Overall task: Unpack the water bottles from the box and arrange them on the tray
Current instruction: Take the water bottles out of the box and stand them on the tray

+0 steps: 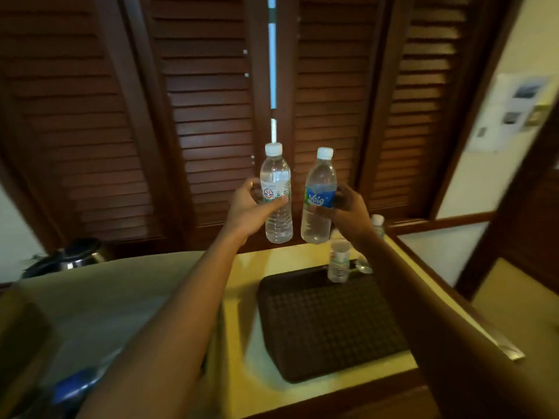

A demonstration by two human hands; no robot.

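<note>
My left hand (251,208) grips a clear water bottle with a white label (276,195), held upright in the air. My right hand (348,207) grips a second clear bottle with a blue label (319,196), also upright, right beside the first. Both have white caps and hang above the far end of the counter. Below them lies a dark woven tray (326,325). One small water bottle (338,258) stands on the tray's far edge, and another bottle (378,225) shows behind my right wrist. The cardboard box (90,297) sits at the lower left, blurred.
Dark wooden louvred shutters (211,116) rise directly behind the counter. A metal kettle (75,257) stands at the far left behind the box. The cream counter (248,291) has a wooden rim (453,297) on the right. Something blue (75,385) lies inside the box.
</note>
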